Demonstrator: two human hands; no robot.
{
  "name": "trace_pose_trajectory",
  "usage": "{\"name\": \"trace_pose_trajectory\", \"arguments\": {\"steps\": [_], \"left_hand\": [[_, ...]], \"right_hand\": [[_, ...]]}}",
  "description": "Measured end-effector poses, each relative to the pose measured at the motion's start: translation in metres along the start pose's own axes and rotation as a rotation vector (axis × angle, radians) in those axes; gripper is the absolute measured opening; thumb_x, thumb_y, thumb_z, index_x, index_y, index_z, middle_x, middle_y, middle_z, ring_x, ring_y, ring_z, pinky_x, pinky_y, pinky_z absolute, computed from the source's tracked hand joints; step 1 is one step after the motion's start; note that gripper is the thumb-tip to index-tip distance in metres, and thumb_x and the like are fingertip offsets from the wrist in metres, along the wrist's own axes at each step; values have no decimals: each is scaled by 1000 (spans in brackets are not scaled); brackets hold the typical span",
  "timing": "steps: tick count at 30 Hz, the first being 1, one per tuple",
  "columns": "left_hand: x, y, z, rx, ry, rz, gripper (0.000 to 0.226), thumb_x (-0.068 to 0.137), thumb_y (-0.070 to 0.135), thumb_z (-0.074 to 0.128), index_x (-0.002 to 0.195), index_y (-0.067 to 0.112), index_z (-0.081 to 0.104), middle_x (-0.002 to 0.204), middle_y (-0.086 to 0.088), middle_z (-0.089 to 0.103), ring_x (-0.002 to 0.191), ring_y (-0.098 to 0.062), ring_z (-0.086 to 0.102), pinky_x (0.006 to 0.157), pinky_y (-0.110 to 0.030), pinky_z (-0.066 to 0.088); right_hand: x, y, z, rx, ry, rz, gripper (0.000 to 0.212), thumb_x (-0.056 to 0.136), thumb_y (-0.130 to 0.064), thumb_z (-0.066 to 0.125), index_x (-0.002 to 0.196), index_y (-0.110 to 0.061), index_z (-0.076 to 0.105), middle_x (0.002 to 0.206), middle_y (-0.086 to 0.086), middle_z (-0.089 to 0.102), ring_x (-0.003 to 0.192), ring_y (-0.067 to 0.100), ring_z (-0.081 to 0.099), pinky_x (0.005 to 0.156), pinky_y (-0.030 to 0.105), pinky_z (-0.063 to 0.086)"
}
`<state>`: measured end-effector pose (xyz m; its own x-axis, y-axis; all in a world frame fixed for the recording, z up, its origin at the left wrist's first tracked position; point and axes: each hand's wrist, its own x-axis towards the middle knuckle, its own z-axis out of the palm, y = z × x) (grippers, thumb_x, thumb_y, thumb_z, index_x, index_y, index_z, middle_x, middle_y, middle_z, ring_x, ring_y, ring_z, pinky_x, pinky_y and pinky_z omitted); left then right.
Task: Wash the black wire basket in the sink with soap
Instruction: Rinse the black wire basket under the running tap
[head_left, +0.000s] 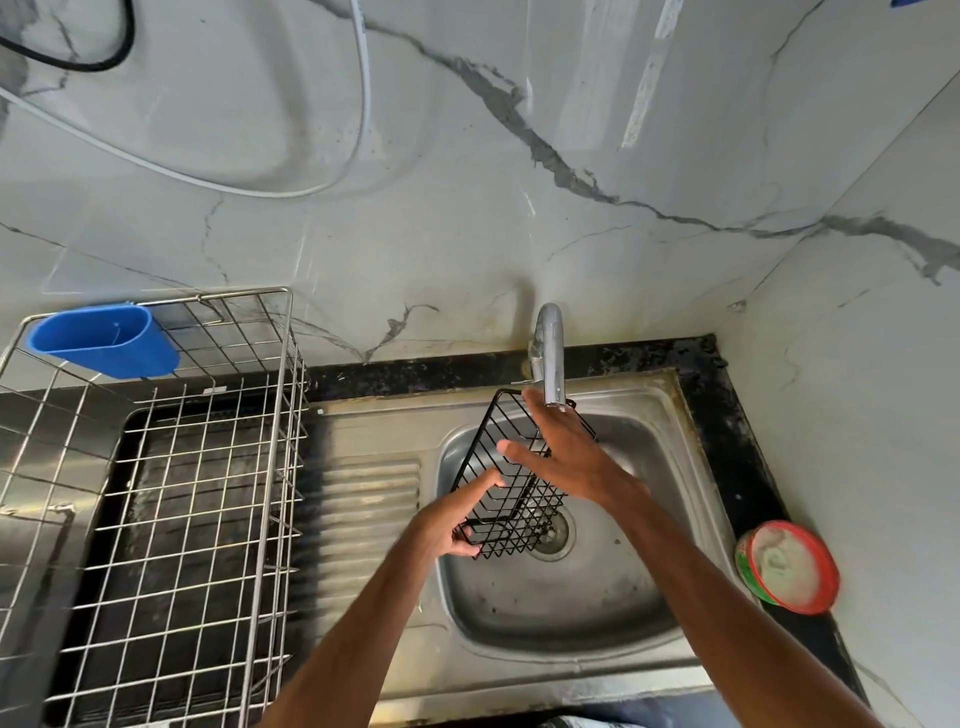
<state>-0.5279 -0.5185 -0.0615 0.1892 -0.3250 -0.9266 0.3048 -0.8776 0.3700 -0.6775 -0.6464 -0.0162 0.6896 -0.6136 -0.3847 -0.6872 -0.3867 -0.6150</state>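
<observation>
Black basket (511, 519) hangs tilted under the tap (551, 358), over the sink (571, 608). The left hand (452, 525) grips its lower corner to steady it, while the right hand (566, 457) lies flat-fingered across it.

The upper half of the bowl (571, 613) is filled by the basket (511, 501), gripped by the left hand (452, 525) and covered by the right hand (561, 457), with the tap (552, 358) overhanging at 12 o'clock. Room is left from 4 to 7 o'clock. At 9 o'clock the drainboard (369, 499) is open, and beyond it stands a tall rack (288, 395) (a cup (104, 340) hangs on its far rim). At 3 o'clock the ledge (737, 467) is narrowed by a tub (787, 566) and the wall (857, 389).
</observation>
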Motion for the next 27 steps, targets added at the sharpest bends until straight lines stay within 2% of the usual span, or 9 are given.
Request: {"name": "trace_pose_trajectory", "arguments": {"steps": [5,8,12,14,16,19,22,24,27], "left_hand": [[2,-2,-6,-37,1,4,89,67,61,87,140,22,53,145,-19,36,106,-30,53,92,-52,61],[0,-1,-8,-41,-13,14,87,67,58,88,137,20,53,146,-20,35,101,-28,53,91,-52,62],[-2,0,-8,-25,-14,24,77,70,56,87,129,20,52,148,-22,35,104,-28,54,92,-51,62],[0,0,-7,-22,-20,41,72,73,56,85,128,23,52,153,-20,31,105,-27,53,94,-51,61],[4,-2,-8,-41,-28,50,77,72,55,85,133,21,53,149,-18,33,100,-24,52,93,-51,61],[8,-2,-13,-76,-48,66,84,69,56,88,137,19,56,124,-14,43,103,-27,53,90,-51,63],[7,0,-19,-97,-86,73,88,63,54,91,136,18,57,118,-16,44,108,-32,54,88,-51,63],[6,0,-21,-108,-103,76,99,53,56,94,136,18,56,122,-19,45,114,-36,54,86,-50,64],[5,0,-23,-100,-95,82,116,45,61,95,143,18,50,134,-22,45,119,-38,57,82,-46,65]], "right_hand": [[9,2,-6,34,-5,-7,71,100,-68,26,161,-35,9,166,3,20,153,22,16,124,51,-3],[17,22,-13,149,29,82,69,100,-69,25,154,-28,35,154,12,45,109,0,55,103,40,40],[7,33,-29,193,19,274,95,86,-87,12,161,-27,19,128,3,64,73,-10,37,70,12,33],[2,18,-33,158,18,350,69,105,-61,15,161,-21,10,80,-7,50,63,-3,32,53,14,26],[1,6,-33,169,79,317,67,107,-51,27,160,-12,12,78,-9,39,62,-1,33,44,12,31],[12,25,-16,377,167,286,111,77,-91,41,159,-19,23,117,-1,57,83,3,53,69,19,48],[6,29,-20,665,96,353,87,79,-72,67,146,-21,46,139,5,57,119,22,59,96,45,53],[-2,28,-31,808,6,399,75,69,-58,82,131,-23,61,136,4,59,121,24,59,98,53,52],[3,45,-33,714,-21,412,99,49,-62,95,132,-23,62,136,7,61,107,26,70,86,48,61]]}}
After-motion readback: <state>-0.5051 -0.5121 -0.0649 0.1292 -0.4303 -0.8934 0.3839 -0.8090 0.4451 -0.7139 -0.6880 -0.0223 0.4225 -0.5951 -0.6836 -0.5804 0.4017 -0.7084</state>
